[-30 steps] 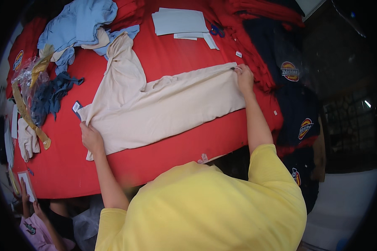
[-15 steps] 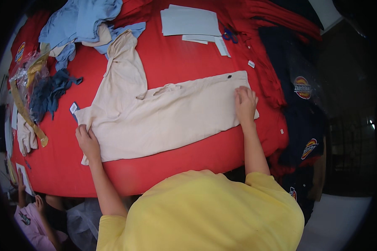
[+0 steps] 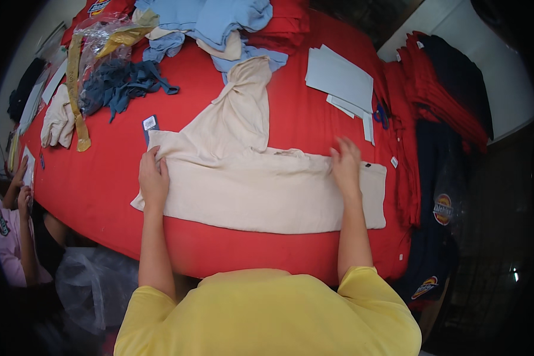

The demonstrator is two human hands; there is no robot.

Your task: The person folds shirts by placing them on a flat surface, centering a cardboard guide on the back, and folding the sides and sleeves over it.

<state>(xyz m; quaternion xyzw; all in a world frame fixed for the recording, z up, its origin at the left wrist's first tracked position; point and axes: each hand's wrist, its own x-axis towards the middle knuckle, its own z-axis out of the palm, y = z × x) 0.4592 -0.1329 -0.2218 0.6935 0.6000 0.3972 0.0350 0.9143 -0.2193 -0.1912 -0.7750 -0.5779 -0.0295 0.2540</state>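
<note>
A cream garment [image 3: 243, 202] lies before me. One long part is spread flat toward the right, with a small dark label near its right end. Its other part [image 3: 240, 113] runs up and away, creased and bunched at the far end. My left hand [image 3: 153, 181] rests on the garment's left end, thumb apart from the fingers. A dark hang tag with a white sticker [image 3: 150, 126] sticks out just beyond it. Over the upper edge of the flat part is my right hand [image 3: 346, 166], slightly blurred, its fingers apart and holding nothing.
Light blue garments [image 3: 219, 21] and a dark blue cloth heap [image 3: 124, 83] lie at the far left on the red-covered table [image 3: 219, 240]. White sheets [image 3: 341, 77] and blue scissors [image 3: 381, 117] lie far right. Folded red garments [image 3: 403, 154] line the right edge. Another person [image 3: 18, 231] is at left.
My right hand has moved left from the garment's right end, baring its label. The left hand stays at the left end. The whole view has shifted and turned.
</note>
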